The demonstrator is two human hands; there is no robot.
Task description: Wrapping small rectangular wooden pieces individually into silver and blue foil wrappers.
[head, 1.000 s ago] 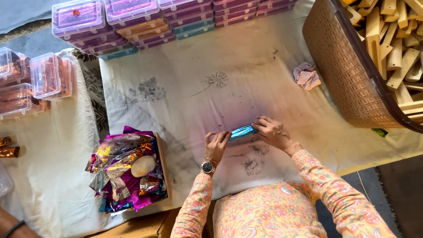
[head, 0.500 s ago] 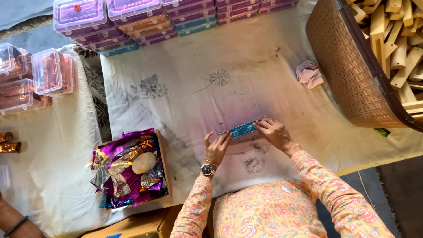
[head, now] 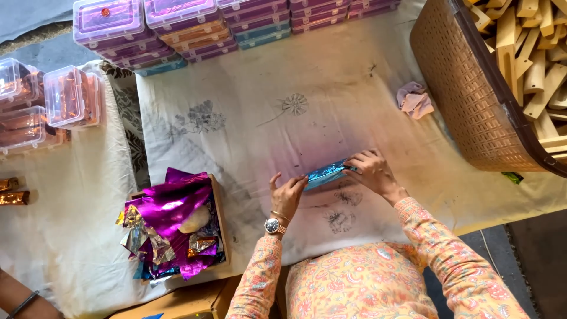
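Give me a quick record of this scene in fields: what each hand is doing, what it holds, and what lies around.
Left hand: left hand touches the left end of a blue foil-wrapped piece
Right hand: right hand presses on its right end
Surface: pale cloth with dark flower prints
Left of the hands: box of foil sheets, mostly purple
Far edge: stacked lidded plastic boxes
Right: woven basket holding wooden pieces
Also: crumpled pink rag
Wrist: watch on the left arm

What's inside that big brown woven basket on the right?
The basket holds a heap of pale wooden blocks, piled loosely. Whatever lies beneath the top layer is covered.
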